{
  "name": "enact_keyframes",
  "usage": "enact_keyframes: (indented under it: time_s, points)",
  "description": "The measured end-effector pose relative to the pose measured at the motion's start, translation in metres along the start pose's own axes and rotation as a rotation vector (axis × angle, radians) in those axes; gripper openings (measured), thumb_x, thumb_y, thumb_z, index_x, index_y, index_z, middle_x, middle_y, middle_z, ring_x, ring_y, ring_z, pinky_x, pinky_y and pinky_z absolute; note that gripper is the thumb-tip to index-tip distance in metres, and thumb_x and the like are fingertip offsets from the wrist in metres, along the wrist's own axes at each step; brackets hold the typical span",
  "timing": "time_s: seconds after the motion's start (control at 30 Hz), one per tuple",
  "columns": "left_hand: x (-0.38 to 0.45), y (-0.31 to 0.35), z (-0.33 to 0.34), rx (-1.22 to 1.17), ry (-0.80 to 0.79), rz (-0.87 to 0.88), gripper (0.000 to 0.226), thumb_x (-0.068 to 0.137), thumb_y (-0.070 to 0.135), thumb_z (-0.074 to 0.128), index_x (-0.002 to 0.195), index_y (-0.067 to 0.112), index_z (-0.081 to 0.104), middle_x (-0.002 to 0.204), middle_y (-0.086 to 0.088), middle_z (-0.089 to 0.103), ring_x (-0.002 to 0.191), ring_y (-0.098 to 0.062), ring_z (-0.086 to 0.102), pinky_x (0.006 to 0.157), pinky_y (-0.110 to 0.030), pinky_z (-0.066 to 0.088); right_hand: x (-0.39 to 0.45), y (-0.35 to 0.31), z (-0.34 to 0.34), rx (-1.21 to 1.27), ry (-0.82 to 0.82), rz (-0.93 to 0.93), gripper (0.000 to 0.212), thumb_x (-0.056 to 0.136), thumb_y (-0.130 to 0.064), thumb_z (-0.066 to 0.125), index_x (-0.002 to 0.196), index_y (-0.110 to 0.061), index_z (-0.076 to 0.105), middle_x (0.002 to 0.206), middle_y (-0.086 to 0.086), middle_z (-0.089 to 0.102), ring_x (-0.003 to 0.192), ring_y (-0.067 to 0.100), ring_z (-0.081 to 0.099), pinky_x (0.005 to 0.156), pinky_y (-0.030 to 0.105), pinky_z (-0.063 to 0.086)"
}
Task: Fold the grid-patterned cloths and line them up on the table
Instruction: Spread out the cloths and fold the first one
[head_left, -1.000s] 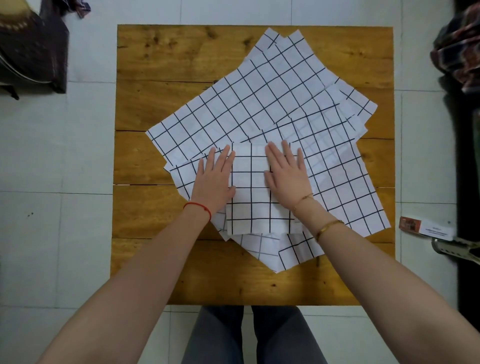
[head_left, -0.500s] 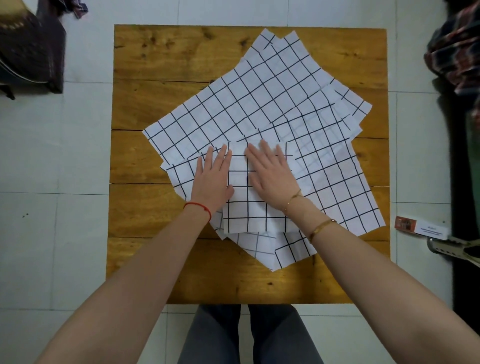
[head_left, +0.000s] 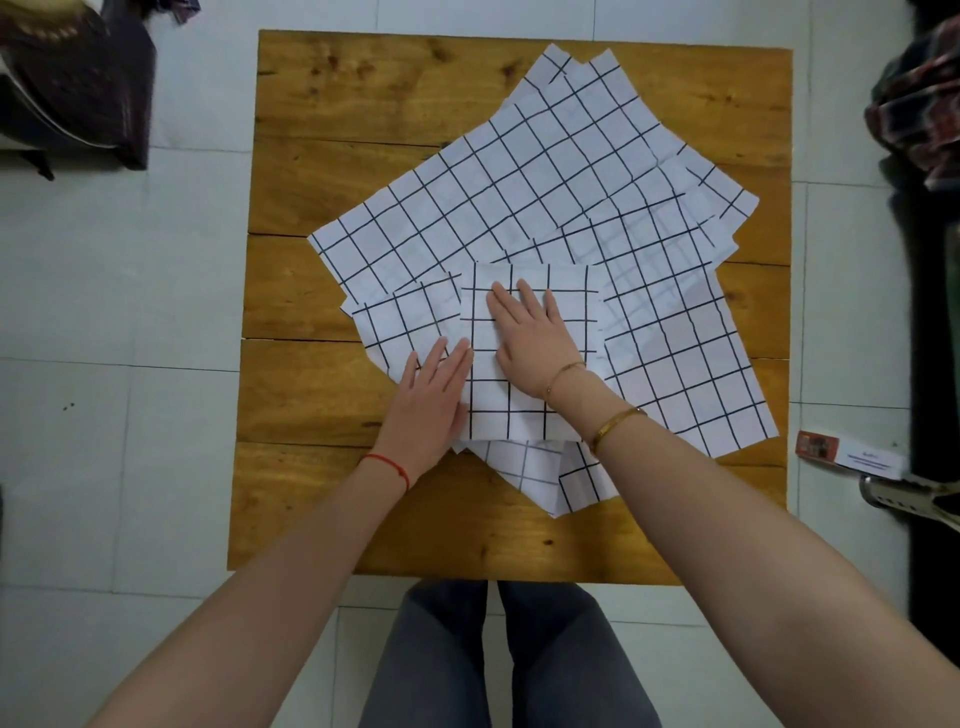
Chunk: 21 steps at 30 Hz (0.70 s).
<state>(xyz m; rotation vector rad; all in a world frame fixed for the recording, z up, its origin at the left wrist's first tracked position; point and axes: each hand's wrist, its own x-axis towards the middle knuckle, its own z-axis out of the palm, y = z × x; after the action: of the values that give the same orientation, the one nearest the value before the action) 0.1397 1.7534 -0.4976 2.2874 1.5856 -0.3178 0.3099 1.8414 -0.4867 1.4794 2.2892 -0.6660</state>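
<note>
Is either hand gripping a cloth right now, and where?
Neither grips. The right hand presses flat on the folded cloth; the left hand lies flat at its left edge.

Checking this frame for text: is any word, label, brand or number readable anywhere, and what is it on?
No text can be read in this frame.
Small orange-and-white cardboard box on the floor tiles right of the wooden table: dark printed lines on its white part, too small and blurred to read.
White grid-patterned cloths: black grid lines only, no lettering.
</note>
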Motion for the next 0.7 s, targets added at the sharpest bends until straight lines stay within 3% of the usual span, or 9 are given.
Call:
enact_keyframes:
  time_s: [0.13,0.3,0.5,0.6,0.7]
  points:
    - [-0.036,0.002,0.012,-0.071,-0.016,0.026,0.059,0.100,0.031,0.036,0.153,0.012,0.021,0.162,-0.003,0.014,0.149,-0.025,0.008,0.119,-0.050,0.018,-0.001,-0.003,-0.001,0.016,-0.016,0.010,0.066,0.098,-0.029,0.035,0.153,-0.014,0.001,0.161,0.000,-0.004,0.148,0.027,-0.007,0.120,0.048,-0.002]
    - [-0.068,0.010,0.021,-0.112,-0.053,0.032,0.061,0.099,0.033,0.033,0.154,0.014,0.016,0.163,-0.001,0.007,0.150,-0.022,-0.001,0.120,-0.049,0.014,-0.003,-0.004,-0.003,0.024,-0.013,0.006,0.064,0.099,-0.027,0.033,0.153,-0.013,0.002,0.161,0.001,-0.003,0.148,0.027,-0.006,0.120,0.047,-0.002]
    - [-0.078,0.011,0.023,-0.078,-0.036,0.077,0.057,0.099,0.034,0.033,0.151,0.013,0.027,0.158,-0.004,0.024,0.149,-0.025,0.010,0.119,-0.049,0.018,-0.001,-0.001,-0.001,0.010,0.011,-0.012,0.063,0.098,-0.026,0.033,0.153,-0.012,0.003,0.161,0.002,-0.002,0.148,0.027,-0.005,0.119,0.048,-0.001]
    - [-0.072,0.010,0.020,-0.081,0.045,0.099,0.048,0.097,0.029,0.039,0.141,0.013,0.044,0.147,-0.006,0.041,0.143,-0.026,0.027,0.118,-0.046,0.024,-0.005,0.004,0.003,0.112,0.154,-0.047,0.062,0.096,-0.022,0.037,0.152,-0.009,0.013,0.160,0.006,0.009,0.147,0.029,0.005,0.120,0.047,0.004]
    - [-0.058,0.013,0.009,-0.217,0.152,0.040,0.033,0.094,0.023,0.044,0.125,0.016,0.056,0.130,-0.004,0.052,0.128,-0.021,0.044,0.111,-0.038,0.036,-0.017,0.014,0.004,0.369,0.466,0.077,0.050,0.092,-0.012,0.046,0.140,-0.002,0.039,0.144,0.016,0.040,0.132,0.032,0.037,0.112,0.039,0.029]
